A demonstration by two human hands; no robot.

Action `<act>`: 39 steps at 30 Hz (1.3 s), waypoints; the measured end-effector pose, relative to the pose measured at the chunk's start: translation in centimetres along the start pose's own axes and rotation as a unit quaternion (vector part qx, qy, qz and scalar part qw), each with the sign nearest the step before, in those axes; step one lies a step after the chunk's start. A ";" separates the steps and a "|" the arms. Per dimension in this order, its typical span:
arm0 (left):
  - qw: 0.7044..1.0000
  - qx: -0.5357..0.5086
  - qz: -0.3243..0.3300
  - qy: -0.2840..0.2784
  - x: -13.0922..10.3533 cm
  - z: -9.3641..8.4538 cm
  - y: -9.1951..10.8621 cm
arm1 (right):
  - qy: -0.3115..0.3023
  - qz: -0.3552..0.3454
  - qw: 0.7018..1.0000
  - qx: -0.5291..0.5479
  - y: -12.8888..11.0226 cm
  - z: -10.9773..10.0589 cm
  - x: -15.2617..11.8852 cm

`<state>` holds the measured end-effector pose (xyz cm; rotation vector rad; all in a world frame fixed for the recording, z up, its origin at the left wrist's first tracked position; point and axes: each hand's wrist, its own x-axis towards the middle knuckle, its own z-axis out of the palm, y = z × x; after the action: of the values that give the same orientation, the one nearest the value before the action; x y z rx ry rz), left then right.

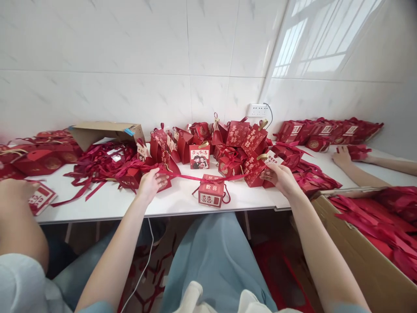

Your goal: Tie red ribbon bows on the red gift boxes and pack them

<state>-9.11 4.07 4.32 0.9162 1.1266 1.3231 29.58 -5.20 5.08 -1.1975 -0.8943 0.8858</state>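
A red ribbon is stretched sideways between my two hands, passing over a small red gift box with gold and white lettering near the table's front edge. The box stands upright, with dark red cord loops at its sides. On the left, my left hand pinches one end of the ribbon. My right hand is closed on the other end, beside several patterned red boxes. Behind the ribbon stands a red box with a cartoon couple.
Loose ribbons lie heaped before an open cardboard box. A carton of ribboned boxes stands at right. Co-workers' hands are at far left and far right. Finished-looking boxes line the wall below a socket.
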 end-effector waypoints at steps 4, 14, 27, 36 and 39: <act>0.995 0.091 0.022 -0.021 0.5 -0.2 0.4 | -0.081 0.006 0.994 -0.068 -1.8 -0.3 -0.7; 0.856 0.472 0.210 0.032 -0.6 -1.6 1.1 | -0.397 0.118 0.818 -0.400 -3.4 -3.3 -1.7; 0.823 0.459 0.038 -0.332 -0.5 6.5 -3.7 | -0.237 -0.015 0.915 -0.325 5.3 7.8 -0.5; 0.860 0.316 -0.059 -0.396 0.5 6.0 -4.6 | -0.282 0.100 0.931 -0.208 7.0 7.9 0.0; 0.859 0.310 -0.066 -0.402 0.9 5.9 -4.6 | -0.299 0.148 0.932 -0.140 7.0 7.7 0.2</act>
<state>-2.29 5.22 1.19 1.6301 0.8996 0.3288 22.01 -1.12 -0.71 -1.3520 -1.3861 1.4489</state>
